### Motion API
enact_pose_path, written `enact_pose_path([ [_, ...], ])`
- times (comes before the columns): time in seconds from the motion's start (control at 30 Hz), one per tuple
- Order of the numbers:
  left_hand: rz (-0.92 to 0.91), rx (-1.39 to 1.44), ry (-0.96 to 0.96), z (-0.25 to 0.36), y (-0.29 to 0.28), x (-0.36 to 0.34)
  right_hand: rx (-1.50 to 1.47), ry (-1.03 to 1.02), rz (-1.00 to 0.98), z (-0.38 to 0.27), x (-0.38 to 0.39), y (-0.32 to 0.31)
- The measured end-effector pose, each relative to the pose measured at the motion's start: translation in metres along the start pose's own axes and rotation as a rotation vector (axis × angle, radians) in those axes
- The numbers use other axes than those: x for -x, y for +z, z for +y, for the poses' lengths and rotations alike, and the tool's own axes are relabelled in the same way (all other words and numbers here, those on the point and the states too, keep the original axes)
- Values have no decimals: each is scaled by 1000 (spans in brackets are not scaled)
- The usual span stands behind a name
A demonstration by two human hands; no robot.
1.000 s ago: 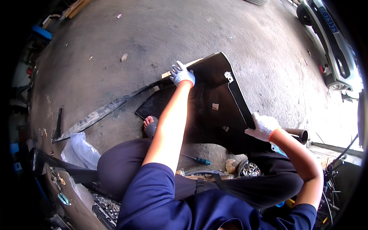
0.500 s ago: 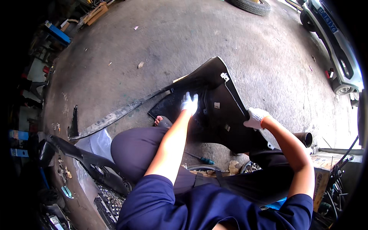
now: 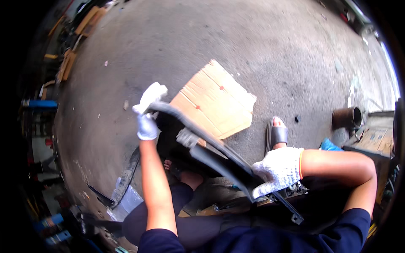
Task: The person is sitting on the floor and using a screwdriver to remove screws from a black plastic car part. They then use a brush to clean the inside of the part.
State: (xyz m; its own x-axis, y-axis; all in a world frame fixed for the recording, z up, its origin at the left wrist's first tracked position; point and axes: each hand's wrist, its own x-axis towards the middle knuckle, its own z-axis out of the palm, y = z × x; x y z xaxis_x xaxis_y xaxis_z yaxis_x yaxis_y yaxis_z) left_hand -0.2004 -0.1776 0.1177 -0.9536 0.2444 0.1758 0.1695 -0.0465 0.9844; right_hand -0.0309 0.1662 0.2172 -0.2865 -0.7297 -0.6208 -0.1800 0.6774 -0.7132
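Note:
A black car bumper panel (image 3: pixel 213 158) is raised on edge in front of my knees, slightly smeared by motion. My left hand (image 3: pixel 148 111), in a white knit glove, is closed on its far left end. Over its right end wraps my right hand (image 3: pixel 278 172), gloved the same way, with the thumb on the near side. A metal-looking bracket (image 3: pixel 297 218) sticks out below the right hand. The panel's long thin strip (image 3: pixel 126 177) trails down to the left. Just beyond the panel, a flat cardboard sheet (image 3: pixel 219 99) lies on the concrete floor.
My sandalled foot (image 3: pixel 277 135) stands right of the cardboard. Farther right are a rusty metal cylinder (image 3: pixel 346 117) and a cardboard box (image 3: pixel 375 141). Clear plastic wrap (image 3: pixel 128 200) lies at lower left. Clutter with a blue bar (image 3: pixel 40 103) lines the left side.
The panel has been lifted and tilted up on edge, uncovering the cardboard sheet beneath. My left hand moved from its inner face to the far left edge. My view has turned.

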Motion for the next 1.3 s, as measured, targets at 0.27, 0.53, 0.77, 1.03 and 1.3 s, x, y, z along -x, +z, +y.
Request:
enact_pose_path([
  [0.27,-149,649,106,-13,-5,45,-457,686,486,182,-134,-59],
  [0.53,-110,486,99,-16,21,32,-526,712,678,249,-221,-16],
  [0.77,-34,337,78,-48,46,1,-417,474,893,263,-239,-19],
  [1.03,282,-509,168,-123,82,-34,-282,356,601,318,-264,-26],
  [1.3,545,-845,82,-128,84,2,-288,643,521,107,-28,-63],
])
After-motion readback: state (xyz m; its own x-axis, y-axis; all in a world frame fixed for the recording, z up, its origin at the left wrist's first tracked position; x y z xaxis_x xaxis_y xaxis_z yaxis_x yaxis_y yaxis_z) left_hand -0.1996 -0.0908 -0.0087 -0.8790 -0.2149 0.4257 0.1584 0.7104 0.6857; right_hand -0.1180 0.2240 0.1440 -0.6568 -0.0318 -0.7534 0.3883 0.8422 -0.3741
